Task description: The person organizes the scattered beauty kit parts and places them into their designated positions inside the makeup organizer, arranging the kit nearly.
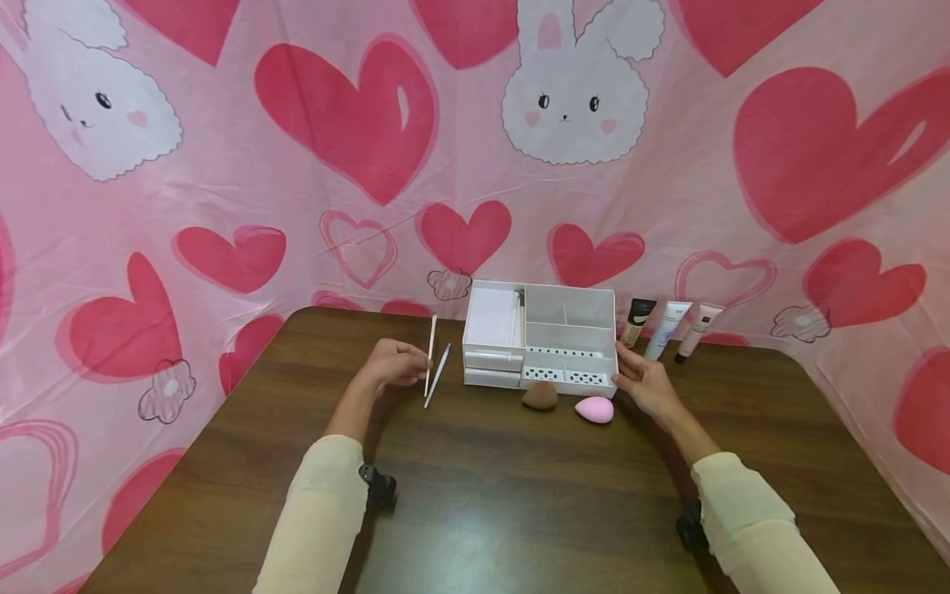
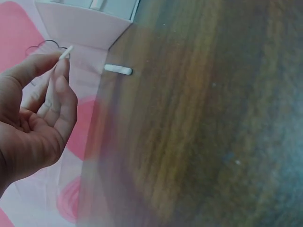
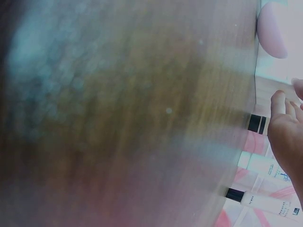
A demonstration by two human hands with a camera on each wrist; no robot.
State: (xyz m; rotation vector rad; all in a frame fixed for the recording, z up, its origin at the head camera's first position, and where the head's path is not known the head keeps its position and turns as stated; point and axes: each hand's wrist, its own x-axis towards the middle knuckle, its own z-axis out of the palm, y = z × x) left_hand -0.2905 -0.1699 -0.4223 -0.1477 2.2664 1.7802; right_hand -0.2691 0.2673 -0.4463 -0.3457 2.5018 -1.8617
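I had the left grip [image 1: 393, 363] pinching a white stick [image 1: 433, 337], lengthwise up-frame, left of the organizer [image 1: 490, 318] the right grip [image 1: 647, 383] touched, fingers uncurled.

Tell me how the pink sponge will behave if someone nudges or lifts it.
Nudged, the pink sponge would probably roll in a curve, being rounded and tapered at one end. It looks like a makeup sponge, so likely light and squeezable. Pushed backward, it may bump the white organizer close behind it.
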